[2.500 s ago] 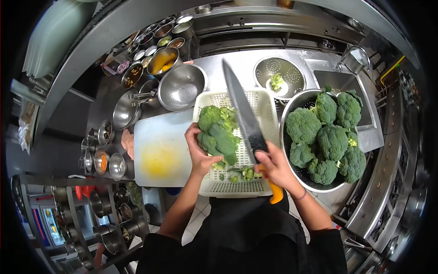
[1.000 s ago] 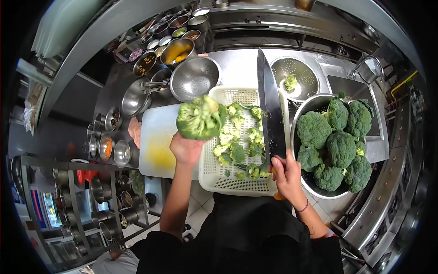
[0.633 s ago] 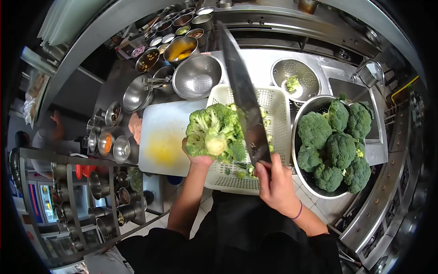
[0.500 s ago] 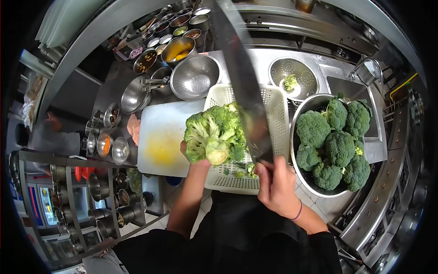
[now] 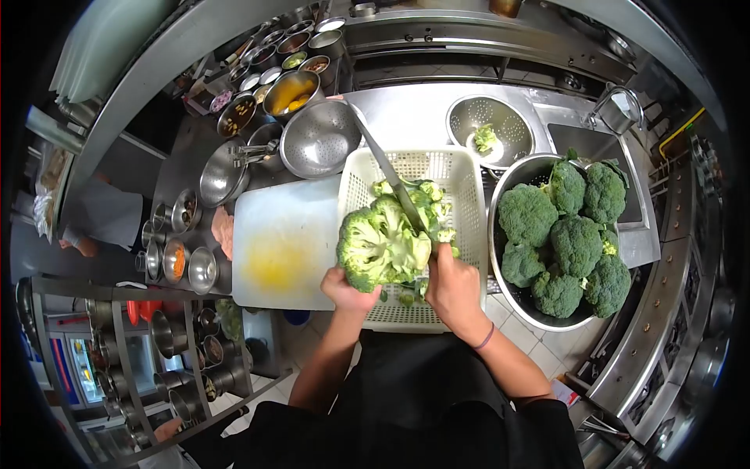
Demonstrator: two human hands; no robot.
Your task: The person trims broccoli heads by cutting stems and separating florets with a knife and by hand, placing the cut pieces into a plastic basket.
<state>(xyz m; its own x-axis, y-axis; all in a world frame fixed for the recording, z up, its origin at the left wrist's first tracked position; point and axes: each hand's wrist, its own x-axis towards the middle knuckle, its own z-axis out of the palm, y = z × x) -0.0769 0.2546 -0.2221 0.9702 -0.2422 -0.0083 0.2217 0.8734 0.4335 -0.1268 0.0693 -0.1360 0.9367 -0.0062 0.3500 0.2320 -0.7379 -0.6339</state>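
Observation:
My left hand (image 5: 349, 292) is closed around the underside of a large broccoli head (image 5: 371, 246), whose pale cut stem faces up. In my right hand (image 5: 455, 291) is the handle of a long knife (image 5: 388, 170). Its blade points away and to the left, and its lower part lies against the broccoli's right side. Both hands are over a cream perforated plastic basket (image 5: 466, 168). Cut florets (image 5: 432, 191) lie inside it, partly hidden by the broccoli and knife.
On the right, a large steel colander (image 5: 498, 277) holds several whole broccoli heads. A smaller colander (image 5: 512, 117) with a pale green piece stands behind. Left of the basket lies a yellow-stained white cutting board (image 5: 312, 205), with an upturned-rim steel colander (image 5: 322, 141) beyond it. Another person's arm (image 5: 84, 246) shows far left.
The knife has swung down and left from its raised, blurred position onto the broccoli. More florets show in the basket. The broccoli has shifted slightly right, and both hands are closer together.

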